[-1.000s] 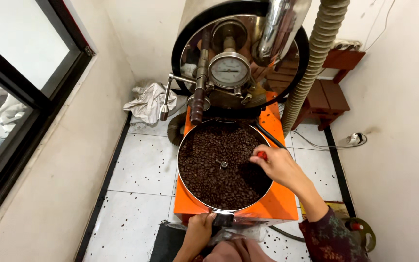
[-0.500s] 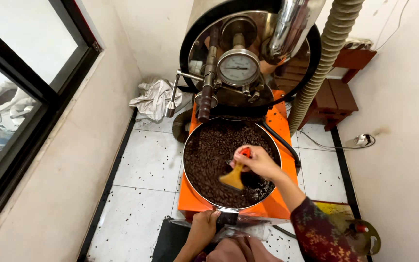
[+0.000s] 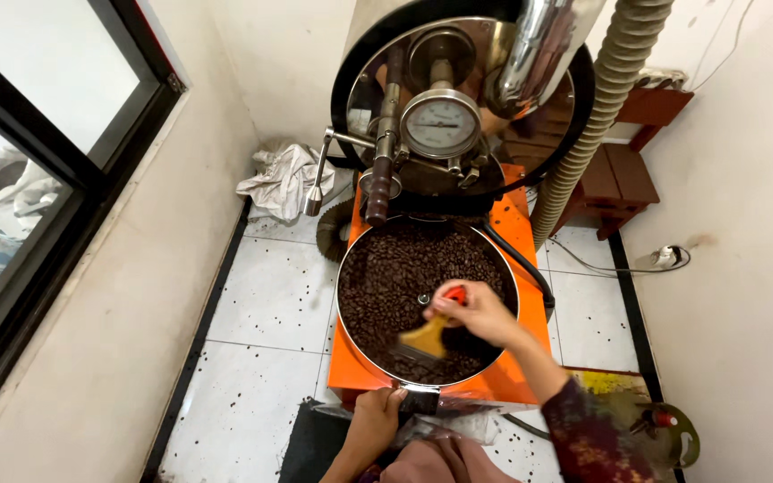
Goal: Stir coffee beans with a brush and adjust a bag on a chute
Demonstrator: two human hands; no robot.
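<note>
A round metal cooling tray (image 3: 347,268) full of dark roasted coffee beans (image 3: 386,277) sits on an orange roaster base (image 3: 516,233). My right hand (image 3: 480,311) is over the near right part of the tray and holds a small brush (image 3: 424,338) with a red-tipped wooden handle, its bristles down in the beans. My left hand (image 3: 376,413) grips the chute at the tray's front edge, where a clear plastic bag (image 3: 458,427) hangs below.
The roaster drum with a round dial gauge (image 3: 441,123) rises behind the tray. A ribbed duct hose (image 3: 597,116) runs up on the right. A crumpled cloth (image 3: 284,179) lies on the white tile floor, which is dotted with spilled beans. A window (image 3: 38,161) is on the left.
My right hand has moved from the tray's right rim toward its middle and front, drawing the brush through the beans. The left hand stays at the front chute.
</note>
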